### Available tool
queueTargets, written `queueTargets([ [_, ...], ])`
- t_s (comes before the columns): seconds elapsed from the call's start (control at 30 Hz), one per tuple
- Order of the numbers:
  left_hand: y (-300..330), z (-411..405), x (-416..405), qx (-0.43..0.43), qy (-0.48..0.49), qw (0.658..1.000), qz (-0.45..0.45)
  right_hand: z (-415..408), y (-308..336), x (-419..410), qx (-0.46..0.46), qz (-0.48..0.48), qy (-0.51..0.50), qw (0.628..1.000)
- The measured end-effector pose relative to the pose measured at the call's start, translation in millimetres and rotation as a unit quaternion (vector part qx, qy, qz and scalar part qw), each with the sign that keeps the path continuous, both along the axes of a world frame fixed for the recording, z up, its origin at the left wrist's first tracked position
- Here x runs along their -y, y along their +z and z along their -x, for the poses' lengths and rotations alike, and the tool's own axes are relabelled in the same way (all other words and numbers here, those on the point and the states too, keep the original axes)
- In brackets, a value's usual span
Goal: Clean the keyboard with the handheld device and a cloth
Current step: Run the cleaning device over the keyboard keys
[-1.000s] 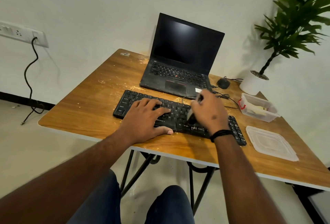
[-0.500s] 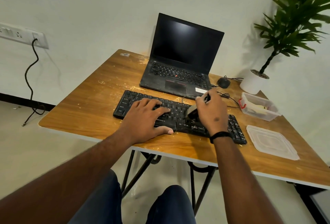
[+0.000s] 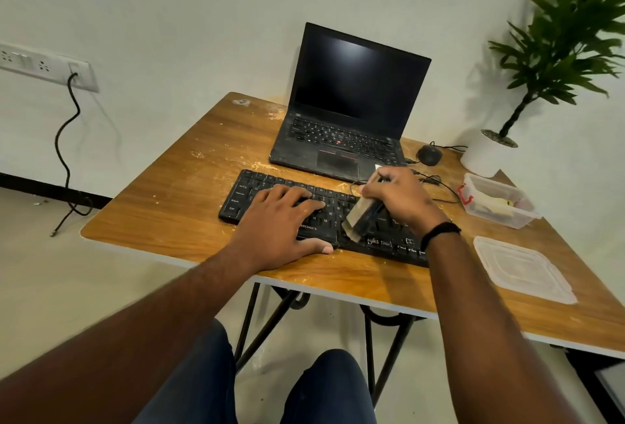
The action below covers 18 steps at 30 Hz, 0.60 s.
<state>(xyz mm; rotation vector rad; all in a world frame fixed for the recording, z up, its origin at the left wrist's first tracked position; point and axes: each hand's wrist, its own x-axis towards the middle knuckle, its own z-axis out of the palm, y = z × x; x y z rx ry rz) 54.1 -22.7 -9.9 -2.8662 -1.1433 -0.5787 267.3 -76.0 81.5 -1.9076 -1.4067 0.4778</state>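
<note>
A black keyboard (image 3: 257,190) lies on the wooden table (image 3: 176,200), in front of a laptop. My left hand (image 3: 282,224) rests flat on its left and middle keys, fingers spread and thumb at the front edge. My right hand (image 3: 400,202) grips a small handheld device (image 3: 359,219) with a clear body, its lower end tilted down onto the keys right of centre. A thin cable runs from near my right hand toward the back. No cloth shows outside the box.
An open black laptop (image 3: 348,109) stands behind the keyboard, a black mouse (image 3: 429,154) to its right. A clear plastic box (image 3: 497,202) with items and its lid (image 3: 521,268) lie at the right. A potted plant (image 3: 487,153) sits at the back right corner. Crumbs dot the table.
My right hand has tilted the handheld device and drawn it slightly left and toward me across the keys. My left hand has stayed on the keyboard.
</note>
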Motion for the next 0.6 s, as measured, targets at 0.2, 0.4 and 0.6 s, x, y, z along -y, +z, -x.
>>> queueTargets([
  [0.2,0,0,0,0.002,0.0,1.0,-0.002,9,-21,-7,0.043,-0.068,-0.11,0.991],
  [0.4,-1,0,0,0.002,-0.001,1.0,-0.001,6,-3,-8,0.011,-0.047,-0.057,0.997],
  [0.6,-2,-1,-1,0.007,0.0,1.0,-0.002,23,-16,-9,0.036,-0.024,-0.041,0.998],
])
